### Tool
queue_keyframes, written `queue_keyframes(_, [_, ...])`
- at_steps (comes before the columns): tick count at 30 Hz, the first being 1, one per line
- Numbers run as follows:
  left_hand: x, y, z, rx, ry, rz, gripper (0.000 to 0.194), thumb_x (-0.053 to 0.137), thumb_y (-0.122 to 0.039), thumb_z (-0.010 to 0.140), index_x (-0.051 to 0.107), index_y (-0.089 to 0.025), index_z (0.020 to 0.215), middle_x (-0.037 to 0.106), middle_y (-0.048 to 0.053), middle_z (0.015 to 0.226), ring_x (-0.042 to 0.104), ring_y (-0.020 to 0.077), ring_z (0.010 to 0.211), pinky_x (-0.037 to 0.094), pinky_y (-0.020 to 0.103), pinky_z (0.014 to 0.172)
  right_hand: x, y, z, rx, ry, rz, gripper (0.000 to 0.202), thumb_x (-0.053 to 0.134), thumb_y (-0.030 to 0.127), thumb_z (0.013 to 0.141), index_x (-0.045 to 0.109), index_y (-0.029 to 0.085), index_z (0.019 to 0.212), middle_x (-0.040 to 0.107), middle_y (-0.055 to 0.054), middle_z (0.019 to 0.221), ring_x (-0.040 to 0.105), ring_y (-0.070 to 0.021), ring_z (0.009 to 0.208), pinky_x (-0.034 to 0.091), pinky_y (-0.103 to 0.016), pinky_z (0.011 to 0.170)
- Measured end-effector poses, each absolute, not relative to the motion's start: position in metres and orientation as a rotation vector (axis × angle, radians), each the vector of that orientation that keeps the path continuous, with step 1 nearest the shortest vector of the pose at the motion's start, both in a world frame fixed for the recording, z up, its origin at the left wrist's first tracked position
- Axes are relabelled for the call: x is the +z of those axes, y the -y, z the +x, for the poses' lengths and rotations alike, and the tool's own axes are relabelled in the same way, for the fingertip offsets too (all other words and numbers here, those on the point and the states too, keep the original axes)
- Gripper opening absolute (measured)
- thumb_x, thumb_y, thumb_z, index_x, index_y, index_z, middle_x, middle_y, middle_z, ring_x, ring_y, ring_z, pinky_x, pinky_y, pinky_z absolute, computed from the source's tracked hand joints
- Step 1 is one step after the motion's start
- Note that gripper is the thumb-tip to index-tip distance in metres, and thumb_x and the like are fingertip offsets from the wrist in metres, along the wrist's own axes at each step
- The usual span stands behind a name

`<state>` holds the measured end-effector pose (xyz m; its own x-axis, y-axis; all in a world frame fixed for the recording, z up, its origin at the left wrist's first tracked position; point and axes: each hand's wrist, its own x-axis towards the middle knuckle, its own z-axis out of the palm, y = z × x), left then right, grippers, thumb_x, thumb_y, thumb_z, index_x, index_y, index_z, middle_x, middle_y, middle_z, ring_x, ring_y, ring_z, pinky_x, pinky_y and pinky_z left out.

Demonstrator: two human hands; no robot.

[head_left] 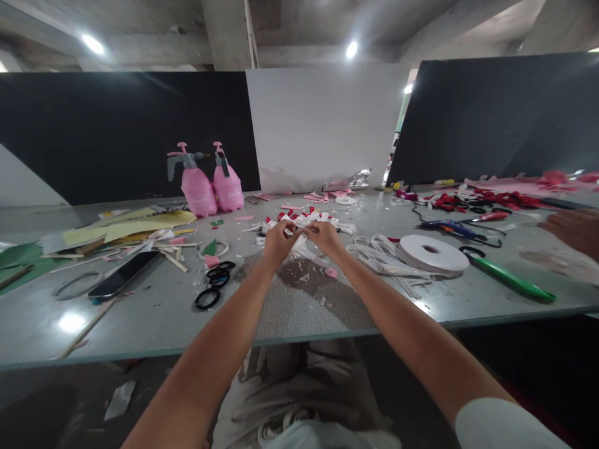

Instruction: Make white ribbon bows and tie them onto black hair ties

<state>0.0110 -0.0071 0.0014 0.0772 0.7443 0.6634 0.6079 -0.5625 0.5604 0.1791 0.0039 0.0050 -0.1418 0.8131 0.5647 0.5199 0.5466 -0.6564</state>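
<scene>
Both hands meet over the middle of the table, their fingertips close together. My left hand (279, 242) is closed in a pinch, and so is my right hand (324, 237). A strip of white ribbon (306, 251) shows at and below the fingertips; its exact hold is partly hidden by the fingers. Right behind the hands lies a cluster of white and red ribbon pieces (311, 216). Loose white ribbon (374, 254) is heaped beside my right hand, next to a large white ribbon spool (433, 252).
On the left are black rings (208, 298), a phone (122, 274), yellow sheets (135, 228) and two pink spray bottles (199, 190). Rightward lie a blue glue gun (452, 227), a green tool-like object (515, 279) and red scraps (496, 198). Another person's hand (573, 231) is at the far right.
</scene>
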Motion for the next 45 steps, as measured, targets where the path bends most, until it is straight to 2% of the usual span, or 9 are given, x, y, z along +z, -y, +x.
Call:
queue_keyframes(4, [0.004,0.008,0.01,1.512,-1.357,2.248,0.023,0.063,-0.04,0.08,0.068,-0.019,0.083,0.069,0.002,0.08,0.057,0.0117,0.062,0.044,0.024,0.064,0.005,-0.004,0.178,0.475,1.734,-1.108,0.03,0.057,0.039,0.076,0.072,0.013,0.073,0.056,0.001,0.056,0.045,-0.0106,0.054,0.028,-0.022,0.051])
queue_keyframes(9, [0.005,0.009,0.011,1.458,-1.358,2.296,0.026,0.061,-0.043,0.081,0.072,-0.02,0.089,0.07,0.004,0.083,0.058,0.013,0.064,0.044,0.025,0.066,0.006,-0.002,0.176,0.641,1.681,-1.076,0.03,0.057,0.04,0.076,0.072,0.014,0.072,0.054,0.002,0.053,0.041,-0.0095,0.049,0.028,-0.022,0.048])
queue_keyframes(13, [0.006,0.009,0.008,1.448,-1.42,2.328,0.025,0.062,-0.043,0.081,0.072,-0.022,0.088,0.071,0.003,0.084,0.058,0.0137,0.064,0.042,0.028,0.071,0.005,-0.002,0.174,0.737,1.705,-0.977,0.025,0.056,0.034,0.075,0.073,0.016,0.071,0.059,0.001,0.056,0.047,-0.0109,0.05,0.032,-0.021,0.049])
queue_keyframes(19, [0.008,0.009,0.004,1.301,-1.521,2.513,0.017,0.061,-0.037,0.081,0.072,-0.024,0.083,0.071,0.001,0.086,0.057,0.0144,0.065,0.035,0.036,0.087,0.001,-0.003,0.177,0.677,1.864,-0.939,0.022,0.057,0.03,0.076,0.074,0.017,0.073,0.064,0.0,0.06,0.055,-0.0127,0.056,0.036,-0.021,0.056])
queue_keyframes(25, [0.01,0.012,0.008,1.259,-1.575,2.656,0.011,0.059,-0.027,0.079,0.068,-0.023,0.079,0.071,0.002,0.084,0.059,0.017,0.074,0.03,0.037,0.091,0.004,0.003,0.175,0.645,1.906,-0.969,0.03,0.052,0.034,0.08,0.068,0.016,0.062,0.059,0.002,0.054,0.045,-0.0097,0.052,0.029,-0.02,0.052])
queue_keyframes(28, [0.011,0.013,0.009,1.239,-1.574,2.705,0.01,0.056,-0.025,0.08,0.066,-0.022,0.078,0.07,0.002,0.083,0.059,0.0172,0.075,0.029,0.037,0.091,0.003,0.003,0.174,0.681,1.867,-1.006,0.031,0.053,0.036,0.079,0.067,0.016,0.061,0.054,0.002,0.05,0.04,-0.0086,0.049,0.027,-0.021,0.05])
queue_keyframes(36, [0.01,0.011,0.009,1.224,-1.694,2.535,0.012,0.053,-0.026,0.082,0.063,-0.021,0.083,0.069,0.002,0.086,0.059,0.0154,0.074,0.032,0.033,0.086,-0.001,-0.005,0.176,0.642,1.861,-0.993,0.029,0.054,0.036,0.078,0.07,0.014,0.069,0.051,0.002,0.054,0.04,-0.0088,0.053,0.027,-0.021,0.051])
queue_keyframes(42, [0.013,0.0,-0.009,1.58,-1.555,2.042,0.023,0.041,-0.031,0.088,0.059,-0.018,0.085,0.063,0.001,0.073,0.056,0.0135,0.063,0.038,0.025,0.065,0.003,-0.007,0.179,0.675,1.784,-0.978,0.033,0.053,0.039,0.078,0.072,0.012,0.079,0.052,0.001,0.056,0.041,-0.0098,0.052,0.029,-0.022,0.051])
queue_keyframes(45, [0.016,0.003,-0.007,1.649,-1.406,2.034,0.026,0.044,-0.038,0.088,0.059,-0.018,0.08,0.063,0.0,0.071,0.055,0.0129,0.063,0.039,0.024,0.063,0.005,-0.006,0.179,0.646,1.772,-0.966,0.033,0.053,0.04,0.078,0.072,0.012,0.077,0.054,0.0,0.056,0.043,-0.0106,0.053,0.03,-0.022,0.052])
